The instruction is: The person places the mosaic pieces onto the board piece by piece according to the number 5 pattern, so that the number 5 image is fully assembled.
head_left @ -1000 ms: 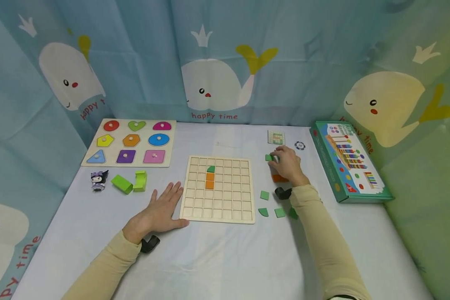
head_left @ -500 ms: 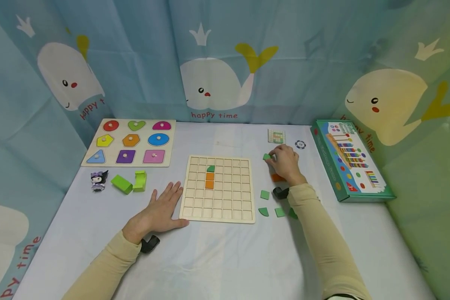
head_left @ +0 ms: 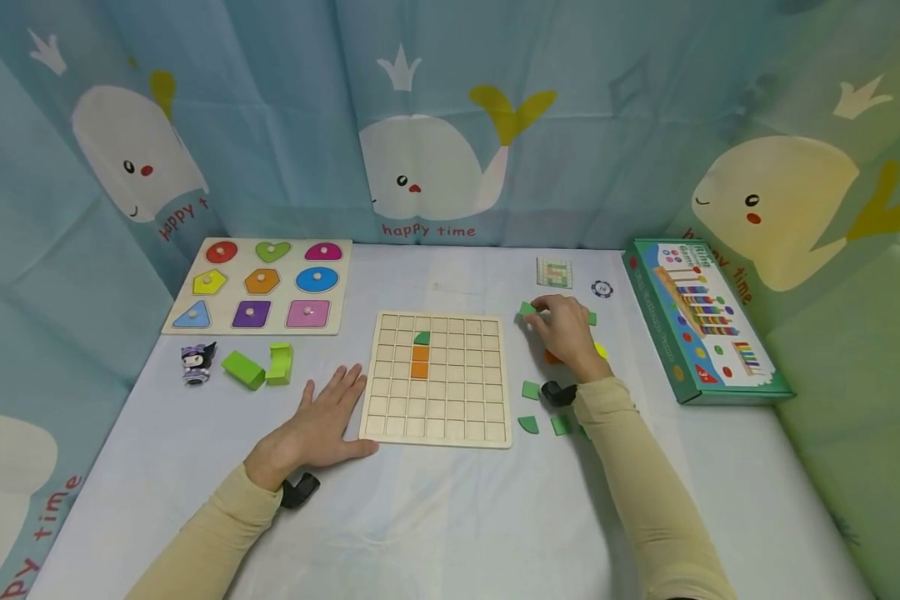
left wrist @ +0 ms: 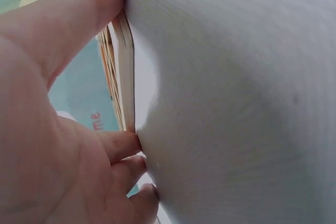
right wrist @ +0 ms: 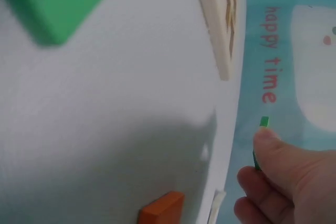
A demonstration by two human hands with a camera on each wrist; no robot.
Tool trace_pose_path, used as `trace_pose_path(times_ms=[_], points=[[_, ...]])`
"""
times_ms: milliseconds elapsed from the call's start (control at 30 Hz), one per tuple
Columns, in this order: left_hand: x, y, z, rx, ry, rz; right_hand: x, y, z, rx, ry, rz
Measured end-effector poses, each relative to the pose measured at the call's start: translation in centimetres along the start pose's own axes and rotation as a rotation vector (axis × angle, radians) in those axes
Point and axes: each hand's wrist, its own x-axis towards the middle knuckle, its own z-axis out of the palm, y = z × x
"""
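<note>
Fingers of the right hand pinch a green tile; the left hand's lie spread

Blue curtains printed with whales stand behind a white-covered table. On it lies a wooden grid board, with a shape puzzle beyond it to the left and a green box to the right. Left fingers, straight and apart, touch the board's left edge and near corner.

Right thumb and fingers grip the tile beside the board's far right corner; whether it touches the table, I cannot tell. Two light-green blocks sit beyond the left hand, next to a small figurine. Beyond the right hand are a patterned card and a round chip.

Smallest are the tiles: two orange squares and a green quarter-circle form a column in the grid, while a loose green square lies right of the board.
</note>
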Motion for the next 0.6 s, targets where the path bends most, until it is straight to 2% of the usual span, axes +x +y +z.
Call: trace_pose_path(times_ms=[233,467,600], points=[[-0.1,0.0,0.0,-0.006,-0.011,-0.004,-0.2,-0.5,-0.2,0.021,0.024,-0.054],[-0.1,0.0,-0.1,-0.011,0.006,0.005,-0.3,-1.5,-0.1,0.092,-0.034,-0.027],[-0.1,0.0,-0.1,-0.008,0.009,0.007,-0.4,-2.3,0.0,0.115,-0.038,-0.045]])
